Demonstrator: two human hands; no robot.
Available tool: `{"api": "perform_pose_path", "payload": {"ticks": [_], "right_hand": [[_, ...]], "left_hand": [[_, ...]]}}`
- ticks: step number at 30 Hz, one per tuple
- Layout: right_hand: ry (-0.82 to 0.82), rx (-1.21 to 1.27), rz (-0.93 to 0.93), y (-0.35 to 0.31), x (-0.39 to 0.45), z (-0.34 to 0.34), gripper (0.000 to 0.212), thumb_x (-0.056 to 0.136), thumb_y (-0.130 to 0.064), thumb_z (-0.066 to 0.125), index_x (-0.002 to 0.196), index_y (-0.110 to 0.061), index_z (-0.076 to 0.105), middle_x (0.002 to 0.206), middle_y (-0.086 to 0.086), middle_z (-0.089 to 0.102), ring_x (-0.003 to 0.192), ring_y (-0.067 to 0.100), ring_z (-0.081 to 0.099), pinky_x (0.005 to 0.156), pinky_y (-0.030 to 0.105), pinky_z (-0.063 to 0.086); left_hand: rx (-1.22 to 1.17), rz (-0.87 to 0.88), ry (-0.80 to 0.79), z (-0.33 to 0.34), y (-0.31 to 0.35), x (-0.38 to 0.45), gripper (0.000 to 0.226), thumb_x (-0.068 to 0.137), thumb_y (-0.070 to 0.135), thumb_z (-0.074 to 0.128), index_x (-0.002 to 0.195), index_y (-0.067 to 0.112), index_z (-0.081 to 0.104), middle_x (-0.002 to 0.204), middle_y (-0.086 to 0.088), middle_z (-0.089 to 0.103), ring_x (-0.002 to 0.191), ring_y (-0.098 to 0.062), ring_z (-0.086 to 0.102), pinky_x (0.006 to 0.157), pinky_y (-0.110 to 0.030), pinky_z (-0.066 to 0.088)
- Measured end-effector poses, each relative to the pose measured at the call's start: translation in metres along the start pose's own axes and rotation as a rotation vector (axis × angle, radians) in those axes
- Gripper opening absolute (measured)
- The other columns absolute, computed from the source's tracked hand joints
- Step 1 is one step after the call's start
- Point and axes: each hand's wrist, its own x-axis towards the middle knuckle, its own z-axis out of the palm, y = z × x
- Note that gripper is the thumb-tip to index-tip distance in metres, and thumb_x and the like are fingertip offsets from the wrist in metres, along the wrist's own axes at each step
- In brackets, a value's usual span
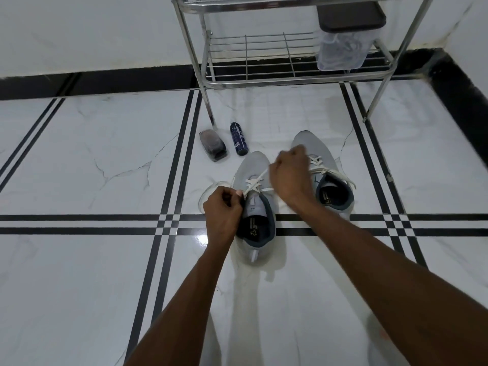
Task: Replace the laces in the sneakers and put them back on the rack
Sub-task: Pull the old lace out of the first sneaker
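I see my left hand [223, 207] and right hand [289, 170] each pinching an end of the flat white lace [253, 184] over the near grey mesh sneaker [257, 207].

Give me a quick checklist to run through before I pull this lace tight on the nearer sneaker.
1. Both lace ends held: ok. The left hand pinches one end and the right hand grips the other end of the white lace.
2. Lace threaded to the top eyelets of the nearer sneaker: cannot tell, the hands cover them.
3. Sneaker flat on the floor: ok.
4. Other sneaker laced: ok for the crossings; its ends lie loose, untied.
5. Room on the rack: ok, its lower shelf is bare beside the lidded container.
6. Spray can out of the way: ok, it lies apart from the sneakers.
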Motion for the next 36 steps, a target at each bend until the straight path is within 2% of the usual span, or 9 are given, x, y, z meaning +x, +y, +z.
{"api": "perform_pose_path", "payload": {"ticks": [2,4,10,13,17,21,27,32,36], "right_hand": [[0.241,0.124,0.232,0.017,0.014,-0.018,0.018,0.094,-0.006,0.052,0.108,-0.007,0.063,0.128,0.016,0.042,0.111,0.032,0.049,0.091,0.038,0.048],[0.260,0.158,0.201,0.025,0.016,-0.024,0.020,0.092,-0.004,0.057,0.109,-0.014,0.063,0.133,0.011,0.040,0.116,0.030,0.045,0.093,0.039,0.048],[-0.492,-0.152,-0.266,-0.013,-0.028,0.020,0.029,0.096,-0.037,0.058,0.120,-0.024,0.070,0.140,0.010,0.041,0.132,0.035,0.031,0.107,0.043,0.034],[-0.439,-0.202,-0.335,-0.013,-0.026,0.021,0.030,0.098,-0.031,0.053,0.121,-0.019,0.070,0.136,0.012,0.044,0.126,0.034,0.037,0.103,0.044,0.040],[0.040,0.106,0.163,0.013,0.010,-0.008,0.031,0.102,-0.018,0.044,0.117,-0.002,0.066,0.129,0.021,0.046,0.115,0.038,0.050,0.090,0.037,0.044],[-0.127,0.076,0.204,0.026,0.014,-0.023,0.057,0.098,-0.041,0.057,0.145,-0.012,0.044,0.150,0.018,0.028,0.133,0.040,0.032,0.106,0.046,0.037],[-0.485,0.066,0.031,-0.007,-0.024,0.003,0.046,0.084,-0.043,0.071,0.114,-0.010,0.060,0.112,0.010,0.064,0.104,0.029,0.062,0.081,0.034,0.051],[-0.367,0.021,0.091,0.010,-0.021,0.003,0.015,0.083,-0.012,0.062,0.093,-0.007,0.072,0.097,0.018,0.070,0.091,0.037,0.066,0.067,0.030,0.045],[-0.437,0.076,0.048,0.010,-0.023,0.005,0.014,0.083,-0.021,0.065,0.085,-0.013,0.076,0.087,0.012,0.073,0.084,0.032,0.068,0.072,0.035,0.057]], "left_hand": [[0.009,-0.003,0.007,-0.001,-0.002,0.000,0.016,0.095,0.025,0.068,0.086,0.012,0.068,0.077,0.007,0.069,0.076,-0.009,0.066,0.071,-0.019,0.050],[0.012,0.001,0.005,0.000,-0.005,0.001,0.016,0.095,0.027,0.067,0.086,0.013,0.068,0.078,0.006,0.069,0.076,-0.011,0.067,0.073,-0.024,0.052],[0.005,0.014,-0.020,0.004,-0.004,0.001,0.012,0.095,0.024,0.067,0.088,0.014,0.068,0.079,0.004,0.071,0.076,-0.010,0.068,0.074,-0.027,0.056],[0.008,0.016,-0.012,0.002,-0.005,0.000,0.012,0.095,0.023,0.068,0.087,0.013,0.068,0.077,0.005,0.070,0.075,-0.009,0.068,0.072,-0.022,0.053],[0.011,-0.009,0.012,-0.001,-0.004,-0.002,0.015,0.096,0.026,0.067,0.085,0.015,0.066,0.077,0.006,0.069,0.075,-0.009,0.066,0.067,-0.012,0.047],[0.008,-0.011,0.011,0.001,0.000,-0.006,0.017,0.095,0.030,0.068,0.085,0.016,0.065,0.078,0.006,0.068,0.075,-0.008,0.065,0.065,-0.010,0.043],[0.148,0.093,-0.048,0.002,0.004,-0.005,0.021,0.086,0.034,0.079,0.089,0.018,0.065,0.077,0.010,0.064,0.071,-0.003,0.059,0.062,-0.009,0.041],[0.149,0.113,0.051,-0.007,-0.006,0.007,0.009,0.085,0.016,0.068,0.084,0.011,0.062,0.076,0.000,0.063,0.071,-0.019,0.059,0.068,-0.037,0.049],[0.282,0.241,-0.004,0.003,0.000,0.007,0.018,0.086,0.007,0.063,0.103,0.013,0.063,0.102,-0.003,0.060,0.095,-0.021,0.052,0.081,-0.028,0.040]]}}
